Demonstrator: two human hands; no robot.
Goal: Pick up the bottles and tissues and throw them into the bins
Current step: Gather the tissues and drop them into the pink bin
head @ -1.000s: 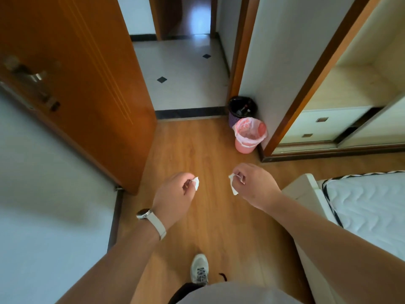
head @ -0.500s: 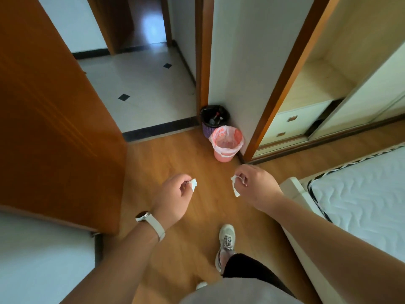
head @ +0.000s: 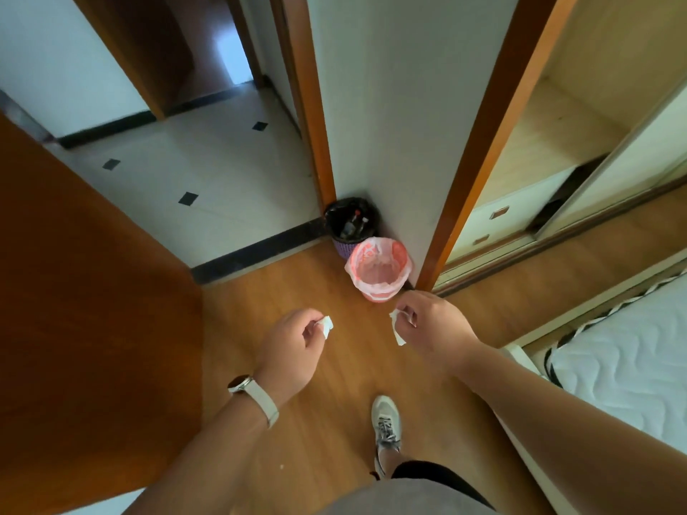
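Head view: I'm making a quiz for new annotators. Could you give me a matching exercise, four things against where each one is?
1 pink bin
2 purple bin
3 long tissue strip
4 small tissue scrap

A pinched by left hand
B pinched by right hand
C at the door frame, bottles inside
D nearer the hands, by the wardrobe frame

Pairs: 1-D, 2-C, 3-B, 4-A

Glossy wood floor [head: 334, 421]; thin plastic liner (pink bin [head: 379, 271]); crumpled paper tissues [head: 327, 325]; quilted cloth mattress [head: 624, 366].
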